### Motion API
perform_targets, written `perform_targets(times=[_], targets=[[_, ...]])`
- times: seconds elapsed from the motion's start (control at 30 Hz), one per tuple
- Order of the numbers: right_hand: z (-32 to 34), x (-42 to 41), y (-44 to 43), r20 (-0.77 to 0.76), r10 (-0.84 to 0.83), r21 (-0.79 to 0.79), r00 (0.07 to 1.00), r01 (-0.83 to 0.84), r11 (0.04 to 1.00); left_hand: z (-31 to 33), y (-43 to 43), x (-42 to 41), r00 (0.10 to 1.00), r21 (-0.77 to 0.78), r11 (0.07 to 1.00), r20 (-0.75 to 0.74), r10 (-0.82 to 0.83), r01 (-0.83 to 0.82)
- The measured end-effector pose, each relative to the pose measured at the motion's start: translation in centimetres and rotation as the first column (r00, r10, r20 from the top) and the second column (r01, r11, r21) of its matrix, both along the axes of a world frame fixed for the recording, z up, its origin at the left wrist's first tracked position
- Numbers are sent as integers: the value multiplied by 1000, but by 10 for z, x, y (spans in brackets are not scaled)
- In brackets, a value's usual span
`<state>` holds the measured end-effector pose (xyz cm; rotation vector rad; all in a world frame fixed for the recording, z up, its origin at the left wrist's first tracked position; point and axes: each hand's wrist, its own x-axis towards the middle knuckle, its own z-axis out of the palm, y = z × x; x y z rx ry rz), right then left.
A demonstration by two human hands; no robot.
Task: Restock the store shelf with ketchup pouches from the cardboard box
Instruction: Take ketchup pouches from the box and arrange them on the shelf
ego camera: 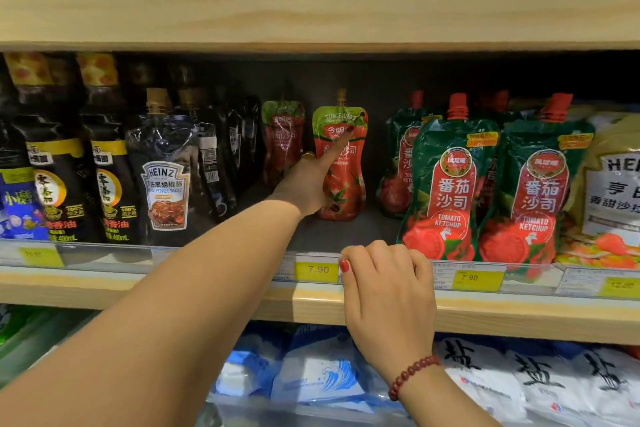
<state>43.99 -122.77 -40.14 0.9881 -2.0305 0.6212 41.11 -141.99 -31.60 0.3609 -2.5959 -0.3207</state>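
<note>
A red ketchup pouch (pixel 349 180) with a green top and a gold cap stands upright deep on the middle shelf (pixel 207 291). A second pouch (pixel 282 142) of the same kind stands behind it to the left. My left hand (pixel 304 187) reaches into the shelf, and its straight index finger presses on the front pouch's upper face. My right hand (pixel 388 291) holds the shelf's front price rail (pixel 317 269), fingers curled over its top and thumb on its face. The cardboard box is out of view.
Green tomato ketchup pouches (pixel 450 191) with red caps fill the shelf to the right, next to a yellow Heinz pouch (pixel 616 191). Black Heinz sauce pouches (pixel 166 184) and dark bottles (pixel 107 166) stand left. The upper shelf board (pixel 311 17) hangs close overhead. Salt bags (pixel 485 378) lie below.
</note>
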Motion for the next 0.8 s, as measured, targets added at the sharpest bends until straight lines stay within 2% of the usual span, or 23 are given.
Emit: perform_targets(times=[0.2, 0.43, 0.67, 0.8], targets=[[-3, -2, -3, -37, -10, -22, 999, 9, 1000, -5, -9, -12, 1000, 28, 1000, -27, -12, 13], [-4, -2, -3, -25, -7, -7, 1000, 7, 1000, 0, -5, -9, 999, -25, 999, 1, 38, -38], [0, -5, -2, -7, -7, 31, 1000, 7, 1000, 22, 1, 24, 994, -85, 991, 30, 103, -100], [7, -2, 4, 57, 13, 95, 998, -18, 995, 28, 22, 55, 994, -48, 993, 3, 106, -105]])
